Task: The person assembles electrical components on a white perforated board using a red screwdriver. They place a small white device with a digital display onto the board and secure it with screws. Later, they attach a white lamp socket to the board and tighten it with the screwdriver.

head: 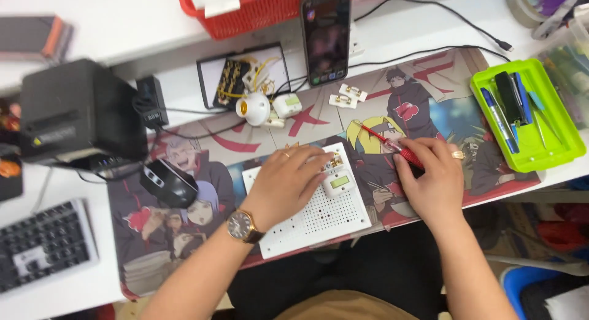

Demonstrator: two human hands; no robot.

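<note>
While the left hand [287, 184] lies flat, fingers pressed down on the white perforated board [310, 204] at the centre of the frame, the right hand [432, 182] just right of it closes around a red-handled screwdriver [399, 149], whose thin shaft points toward the upper left, its tip well short of the board. The step in hand looks like steadying the board beside the small white module with a pale green display [339, 183] mounted near its upper right corner; bringing the tip to a fitting there would call for a firm hold and fine aim. The board is rigid plastic, dotted with even rows of holes, and rests on a soft printed desk mat [184, 246]. A glossy black mouse [167, 182] sits at mid left, a lime-green plastic tray [552, 154] of pens at the right edge.
</note>
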